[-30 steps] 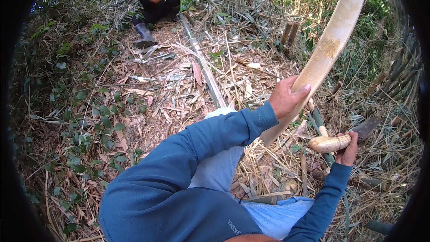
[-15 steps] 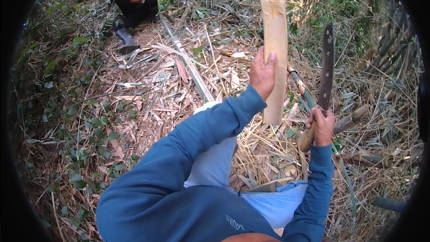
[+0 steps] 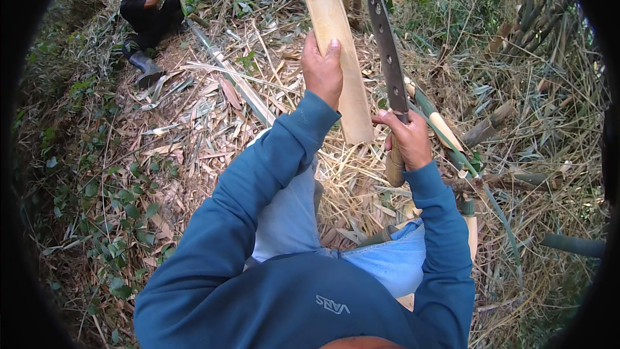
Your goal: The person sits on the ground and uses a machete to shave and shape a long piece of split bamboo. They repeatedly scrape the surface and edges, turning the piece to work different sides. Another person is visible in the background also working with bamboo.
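Observation:
My left hand [image 3: 323,74] grips the edge of a long, pale, flat bamboo strip [image 3: 342,45], thumb lying on its face. The strip tilts, its upper end running out of the top of the view and its lower end hanging free above the straw. In my right hand [image 3: 411,139] is a machete [image 3: 389,52], held by its wooden handle. Its dark blade, with several holes along it, points up beside the strip. My right forefinger reaches toward the strip's lower end; whether it touches cannot be told.
A long split bamboo pole [image 3: 226,68] lies on the littered ground ahead. At the far left sits another person [image 3: 152,16] in dark clothes and rubber boots. Green bamboo pieces [image 3: 439,123] and a cut stump [image 3: 489,124] are to the right, leafy plants [image 3: 116,220] to the left.
The strip has swung from nearly upright to leaning left, and my left hand has moved left and up. My right hand has brought the machete left, closer to the strip. The view has shifted.

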The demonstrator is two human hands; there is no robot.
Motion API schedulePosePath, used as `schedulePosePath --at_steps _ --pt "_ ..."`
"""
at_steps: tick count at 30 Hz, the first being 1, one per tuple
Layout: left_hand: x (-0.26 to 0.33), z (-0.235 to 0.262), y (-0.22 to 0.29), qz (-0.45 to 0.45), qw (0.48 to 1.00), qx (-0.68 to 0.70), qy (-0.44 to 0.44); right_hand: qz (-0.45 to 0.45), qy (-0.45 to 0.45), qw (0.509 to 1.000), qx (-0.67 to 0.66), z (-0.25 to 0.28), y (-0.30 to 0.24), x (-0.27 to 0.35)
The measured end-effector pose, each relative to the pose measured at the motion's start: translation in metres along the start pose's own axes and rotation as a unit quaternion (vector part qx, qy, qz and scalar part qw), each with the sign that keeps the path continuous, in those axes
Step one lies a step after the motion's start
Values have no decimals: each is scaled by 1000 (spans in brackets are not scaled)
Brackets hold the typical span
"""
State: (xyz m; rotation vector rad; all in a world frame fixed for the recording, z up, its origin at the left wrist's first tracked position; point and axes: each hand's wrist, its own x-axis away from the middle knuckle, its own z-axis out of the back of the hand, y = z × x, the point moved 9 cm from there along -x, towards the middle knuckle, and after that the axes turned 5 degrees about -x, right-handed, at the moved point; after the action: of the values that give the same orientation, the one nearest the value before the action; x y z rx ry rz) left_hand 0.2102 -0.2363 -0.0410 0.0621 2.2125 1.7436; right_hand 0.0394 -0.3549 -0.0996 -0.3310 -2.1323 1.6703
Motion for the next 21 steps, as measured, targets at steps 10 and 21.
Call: schedulePosePath --at_steps 10,21 --pt "-1 12 30 -64 995 -72 16 24 18 999 -22 -10 -14 -13" --pt "7 7 17 78 994 10 -82 48 15 996 -72 -35 -25 -26"
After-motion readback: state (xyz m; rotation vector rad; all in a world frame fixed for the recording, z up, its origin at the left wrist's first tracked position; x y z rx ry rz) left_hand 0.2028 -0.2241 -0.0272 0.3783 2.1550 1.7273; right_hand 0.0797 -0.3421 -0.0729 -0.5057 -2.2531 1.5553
